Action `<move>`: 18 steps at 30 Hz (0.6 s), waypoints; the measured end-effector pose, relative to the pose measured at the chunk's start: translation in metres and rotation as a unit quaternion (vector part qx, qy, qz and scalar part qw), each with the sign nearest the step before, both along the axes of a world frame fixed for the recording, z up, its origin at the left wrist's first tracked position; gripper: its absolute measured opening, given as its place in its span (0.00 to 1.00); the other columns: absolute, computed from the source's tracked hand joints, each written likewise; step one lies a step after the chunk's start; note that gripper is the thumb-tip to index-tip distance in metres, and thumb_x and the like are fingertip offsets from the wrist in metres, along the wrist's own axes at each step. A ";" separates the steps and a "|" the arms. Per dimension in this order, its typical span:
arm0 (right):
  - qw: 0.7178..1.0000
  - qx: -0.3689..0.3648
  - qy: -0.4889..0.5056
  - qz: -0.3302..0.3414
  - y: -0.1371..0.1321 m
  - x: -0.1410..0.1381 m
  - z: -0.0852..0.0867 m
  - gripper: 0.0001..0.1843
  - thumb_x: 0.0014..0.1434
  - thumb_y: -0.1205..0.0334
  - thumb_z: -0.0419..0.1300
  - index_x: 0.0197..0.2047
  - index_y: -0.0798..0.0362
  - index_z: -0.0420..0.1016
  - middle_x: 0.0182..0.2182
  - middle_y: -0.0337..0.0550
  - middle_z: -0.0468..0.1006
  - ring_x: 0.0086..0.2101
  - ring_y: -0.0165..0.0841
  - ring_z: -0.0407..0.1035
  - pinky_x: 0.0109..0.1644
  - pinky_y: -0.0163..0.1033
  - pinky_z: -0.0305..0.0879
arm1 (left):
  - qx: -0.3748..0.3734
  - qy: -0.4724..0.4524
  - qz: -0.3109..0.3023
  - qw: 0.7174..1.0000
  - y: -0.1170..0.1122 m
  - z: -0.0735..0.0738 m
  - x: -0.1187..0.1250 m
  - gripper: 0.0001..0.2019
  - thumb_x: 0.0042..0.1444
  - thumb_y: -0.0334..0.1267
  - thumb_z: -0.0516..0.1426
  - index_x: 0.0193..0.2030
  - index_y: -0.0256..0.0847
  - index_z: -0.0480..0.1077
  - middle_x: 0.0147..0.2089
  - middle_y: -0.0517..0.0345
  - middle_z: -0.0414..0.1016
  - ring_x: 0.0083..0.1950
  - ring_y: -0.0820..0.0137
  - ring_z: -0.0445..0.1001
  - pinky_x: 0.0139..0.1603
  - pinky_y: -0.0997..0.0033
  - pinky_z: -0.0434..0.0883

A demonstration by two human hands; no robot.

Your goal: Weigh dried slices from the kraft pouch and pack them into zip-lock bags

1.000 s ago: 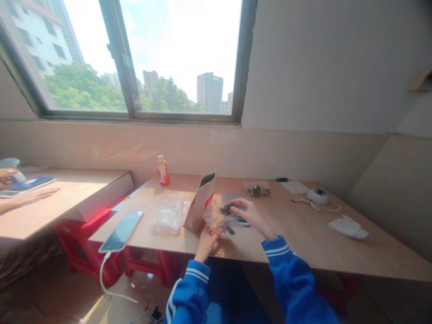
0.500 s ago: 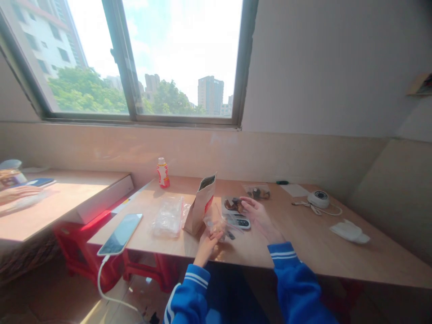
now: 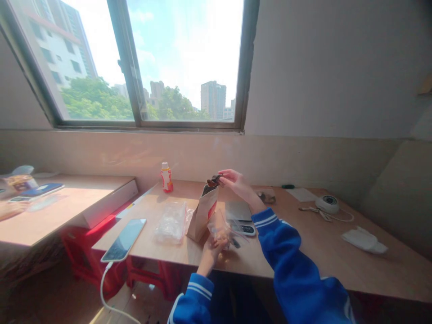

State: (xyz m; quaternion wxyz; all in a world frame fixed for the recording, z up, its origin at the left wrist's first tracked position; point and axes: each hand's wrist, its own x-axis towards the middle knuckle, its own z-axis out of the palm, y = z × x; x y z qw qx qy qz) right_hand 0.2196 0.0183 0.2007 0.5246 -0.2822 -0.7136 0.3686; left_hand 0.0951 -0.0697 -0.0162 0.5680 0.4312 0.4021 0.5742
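Note:
My right hand [image 3: 236,183] is raised at the open mouth of an upright brown paper bag [image 3: 201,220]. Pinched in its fingertips are dark brown, curled dried pieces [image 3: 214,180], whose exact kind I cannot make out. Low in front of the bag, my left hand [image 3: 213,251] has its fingers closed on a clear plastic bag [image 3: 219,228] with small contents that are hard to tell. Just behind that plastic bag lies a small digital scale [image 3: 238,210], its silver plate bare and its buttons partly covered by the plastic.
Flat clear bags [image 3: 171,221] and a phone [image 3: 124,240] on a cable lie to the left. A red-and-white bottle [image 3: 166,177] stands behind. To the right are a filled plastic bag [image 3: 267,196], a white camera [image 3: 327,204] and a crumpled tissue [image 3: 364,239]. Another person's hand [image 3: 13,209] rests on the neighbouring table.
My right hand has lifted the dark dried pieces off the scale and moved up and left to the paper bag's mouth. My left hand stays on the plastic bag. The view has shifted slightly.

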 end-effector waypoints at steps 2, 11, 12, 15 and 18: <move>0.999 0.035 -0.041 -0.003 0.002 -0.005 -0.002 0.17 0.56 0.54 0.60 0.46 0.53 0.73 0.39 0.45 0.79 0.41 0.34 0.73 0.47 0.41 0.68 | 0.002 0.005 -0.003 1.000 -0.001 0.001 0.000 0.25 0.40 0.47 0.67 0.46 0.40 0.72 0.39 0.49 0.79 0.41 0.60 0.78 0.48 0.61 0.72; 0.988 0.110 -0.103 -0.027 0.007 -0.013 -0.017 0.20 0.63 0.52 0.50 0.52 0.53 0.69 0.46 0.47 0.75 0.44 0.35 0.70 0.50 0.40 0.65 | -0.011 0.026 -0.002 1.000 0.000 0.002 0.000 0.24 0.40 0.46 0.66 0.46 0.41 0.71 0.44 0.48 0.79 0.46 0.57 0.77 0.49 0.60 0.72; 0.988 0.114 -0.103 -0.028 0.008 -0.013 -0.018 0.20 0.63 0.53 0.49 0.53 0.53 0.69 0.46 0.47 0.75 0.44 0.35 0.70 0.51 0.41 0.65 | -0.010 0.022 -0.004 1.000 -0.001 0.003 -0.001 0.24 0.40 0.46 0.66 0.45 0.42 0.71 0.45 0.49 0.79 0.47 0.57 0.77 0.50 0.59 0.72; 0.985 0.131 -0.108 -0.028 0.012 -0.014 -0.022 0.19 0.65 0.55 0.45 0.52 0.52 0.68 0.46 0.47 0.74 0.45 0.35 0.68 0.52 0.41 0.64 | -0.009 -0.003 -0.012 1.000 -0.003 0.006 0.000 0.26 0.39 0.46 0.67 0.47 0.42 0.70 0.46 0.48 0.78 0.48 0.56 0.76 0.52 0.58 0.71; 0.982 0.144 -0.119 -0.021 0.012 -0.017 -0.022 0.18 0.65 0.57 0.44 0.50 0.51 0.70 0.45 0.47 0.73 0.47 0.36 0.67 0.54 0.43 0.62 | -0.018 -0.022 -0.011 1.000 -0.003 0.009 0.002 0.29 0.38 0.45 0.68 0.48 0.39 0.69 0.45 0.46 0.79 0.47 0.55 0.77 0.52 0.56 0.71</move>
